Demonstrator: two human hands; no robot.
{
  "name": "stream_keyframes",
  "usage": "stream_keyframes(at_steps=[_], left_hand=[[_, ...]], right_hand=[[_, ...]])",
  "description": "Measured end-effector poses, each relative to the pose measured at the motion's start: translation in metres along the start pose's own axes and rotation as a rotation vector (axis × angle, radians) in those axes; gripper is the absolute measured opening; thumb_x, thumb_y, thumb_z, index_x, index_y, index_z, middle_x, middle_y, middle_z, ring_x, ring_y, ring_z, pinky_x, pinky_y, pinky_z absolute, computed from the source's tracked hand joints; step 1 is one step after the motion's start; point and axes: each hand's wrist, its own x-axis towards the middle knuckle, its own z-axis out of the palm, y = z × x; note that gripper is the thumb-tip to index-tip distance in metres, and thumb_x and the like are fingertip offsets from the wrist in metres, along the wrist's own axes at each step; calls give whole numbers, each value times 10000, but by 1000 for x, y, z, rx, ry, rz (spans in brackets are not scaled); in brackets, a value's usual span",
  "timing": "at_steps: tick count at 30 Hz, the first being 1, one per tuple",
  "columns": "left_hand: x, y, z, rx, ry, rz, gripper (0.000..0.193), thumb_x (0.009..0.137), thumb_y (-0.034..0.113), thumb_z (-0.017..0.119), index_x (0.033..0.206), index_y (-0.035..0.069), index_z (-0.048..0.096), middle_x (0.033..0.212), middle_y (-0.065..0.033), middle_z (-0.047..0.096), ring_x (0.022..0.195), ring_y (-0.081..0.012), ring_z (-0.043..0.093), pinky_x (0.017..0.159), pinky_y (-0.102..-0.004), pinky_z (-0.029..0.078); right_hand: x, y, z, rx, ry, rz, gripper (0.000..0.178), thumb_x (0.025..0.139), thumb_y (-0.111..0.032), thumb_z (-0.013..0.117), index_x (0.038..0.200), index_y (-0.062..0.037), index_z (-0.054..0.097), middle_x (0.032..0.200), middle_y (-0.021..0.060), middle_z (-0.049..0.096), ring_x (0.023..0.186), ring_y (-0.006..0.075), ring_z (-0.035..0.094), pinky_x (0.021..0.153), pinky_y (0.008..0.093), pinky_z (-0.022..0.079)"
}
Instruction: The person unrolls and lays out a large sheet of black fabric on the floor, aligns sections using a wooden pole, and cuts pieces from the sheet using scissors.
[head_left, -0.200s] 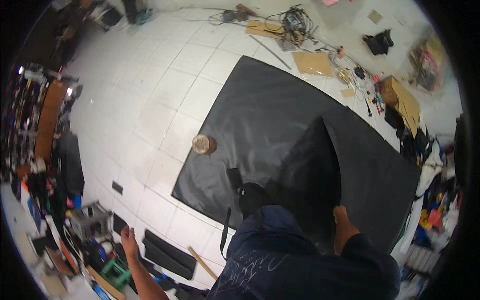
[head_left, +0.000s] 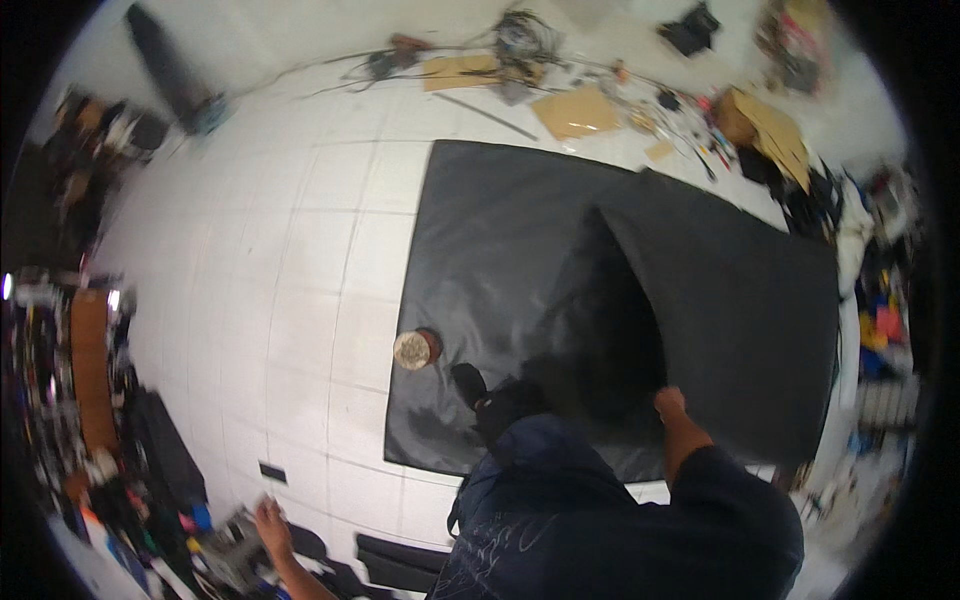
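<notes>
A large black sheet of leather-like material (head_left: 480,235) lies over the white tiled floor. Its right part is folded back into a raised flap (head_left: 740,270), with a dark shadowed hollow along the fold. My right hand (head_left: 670,402) grips the near end of the flap's edge, fingers closed round it. Out to the left, my left hand (head_left: 270,525) hangs in the air with nothing in it, its fingers loosely apart. A round, pale-topped block with a brown side (head_left: 414,349) stands on the sheet's left edge. My foot in a dark shoe (head_left: 468,385) rests on the sheet nearby.
Tan cardboard pieces (head_left: 577,110), a coil of cables (head_left: 525,45) and small tools lie beyond the sheet. Cloth and scraps (head_left: 880,320) crowd the right side. A grey stool-like frame (head_left: 232,550) and clutter are at lower left, with dark folded pieces (head_left: 400,562) by my body.
My view has turned, so the sheet appears rotated and the block lower. My right hand keeps hold of the flap's edge. My left hand stays out to the side, lower in view.
</notes>
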Motion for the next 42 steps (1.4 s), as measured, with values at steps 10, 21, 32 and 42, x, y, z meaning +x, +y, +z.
stream_keyframes(at_steps=[10,21,32,42], left_hand=[[252,57,48,36,-769,64,392,818,202,632,1146,-2,567,992,-157,644,873,-321,615,764,-495,507],[647,313,17,67,-744,607,419,899,279,618,1169,-32,541,1028,-162,633,872,-283,597,808,-469,520],[665,385,77,471,-1213,525,337,921,233,572,1232,104,563,1075,-92,610,836,-195,610,681,-379,505],[647,452,203,1013,-1228,1220,353,960,343,506,1220,121,595,1034,-65,647,744,-152,612,595,-326,502]], right_hand=[[-77,-233,22,329,-35,251,323,914,-192,478,1138,-20,636,1267,183,564,1137,342,582,961,426,479],[-188,-453,38,838,333,705,259,893,-204,498,1045,-44,633,962,206,677,947,379,657,857,456,517],[-305,-665,81,1095,627,710,158,848,-200,577,874,-49,617,739,196,653,691,381,657,636,512,522],[-304,-775,224,1200,418,833,135,815,-191,597,825,-58,618,735,165,662,695,351,660,655,484,521]])
